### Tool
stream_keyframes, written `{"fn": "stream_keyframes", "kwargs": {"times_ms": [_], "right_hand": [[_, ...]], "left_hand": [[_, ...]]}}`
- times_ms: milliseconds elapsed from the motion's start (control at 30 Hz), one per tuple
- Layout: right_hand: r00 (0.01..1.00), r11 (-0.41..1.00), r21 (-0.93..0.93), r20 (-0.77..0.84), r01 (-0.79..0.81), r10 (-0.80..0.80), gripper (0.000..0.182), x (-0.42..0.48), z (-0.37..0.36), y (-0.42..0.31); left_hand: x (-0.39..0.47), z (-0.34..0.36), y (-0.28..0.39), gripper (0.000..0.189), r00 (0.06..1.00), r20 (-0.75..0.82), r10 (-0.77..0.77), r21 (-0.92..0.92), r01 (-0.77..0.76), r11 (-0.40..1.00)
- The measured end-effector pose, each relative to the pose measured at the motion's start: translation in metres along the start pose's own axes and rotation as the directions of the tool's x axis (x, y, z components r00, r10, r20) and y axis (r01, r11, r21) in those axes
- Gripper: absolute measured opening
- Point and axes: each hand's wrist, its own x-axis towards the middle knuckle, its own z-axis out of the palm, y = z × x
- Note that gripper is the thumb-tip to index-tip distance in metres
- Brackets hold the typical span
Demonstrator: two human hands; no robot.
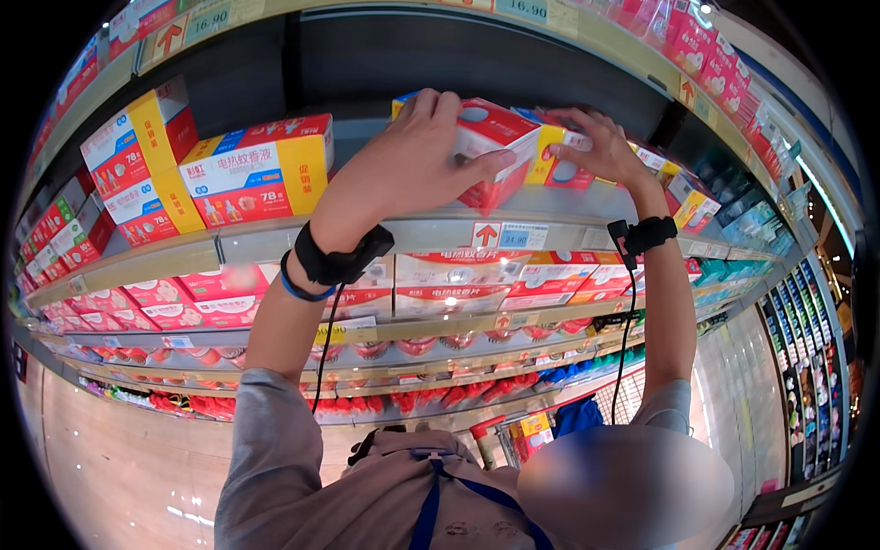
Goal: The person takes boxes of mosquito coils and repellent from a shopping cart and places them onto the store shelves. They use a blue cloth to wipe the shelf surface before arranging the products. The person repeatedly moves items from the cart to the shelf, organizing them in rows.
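My left hand [419, 151] grips a red-and-white carton [502, 127]. Its fingers lie over the carton's left side and its thumb crosses the front. The carton sits askew near the front edge of the shelf [426, 230]. Just to the right, my right hand [601, 148] has its thumb on the front of a red, white and yellow carton [567, 172] and its fingers over the top. A yellow-and-blue box edge [400, 104] shows behind my left hand, mostly hidden.
Mosquito-repellent liquid cartons [237, 172] stand left on the same shelf, some stacked [141, 172]. More small boxes [687, 196] are at right. Price tags [522, 236] line the shelf edge. Lower shelves hold packed cartons [454, 275]. A shopping cart [505, 440] with goods stands below.
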Motion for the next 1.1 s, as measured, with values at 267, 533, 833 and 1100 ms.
{"fn": "stream_keyframes", "kwargs": {"times_ms": [267, 533, 833, 1100], "right_hand": [[1.000, 1.000, -0.012, 0.013, -0.017, 0.017, 0.059, -0.034, -0.025, -0.021], [0.925, 0.740, 0.635, -0.103, -0.223, 0.367, 0.073, -0.072, 0.026, -0.023], [0.901, 0.839, 0.541, -0.329, -0.067, 0.284, 0.091, -0.089, 0.050, -0.066], [0.818, 0.746, 0.659, -0.479, 0.095, 0.318, 0.078, -0.070, 0.057, -0.087]], "left_hand": [[-0.004, 0.015, -0.019, 0.054, 0.983, -0.179, -0.041, -0.056, 0.032, 0.998], [-0.019, 0.044, 0.005, 0.052, 0.967, -0.234, 0.103, 0.143, -0.070, 0.987], [-0.034, 0.035, 0.002, 0.063, 0.973, -0.155, -0.172, -0.385, 0.101, 0.918], [-0.027, 0.024, -0.005, 0.056, 0.978, -0.149, -0.144, -0.475, 0.057, 0.878]]}}
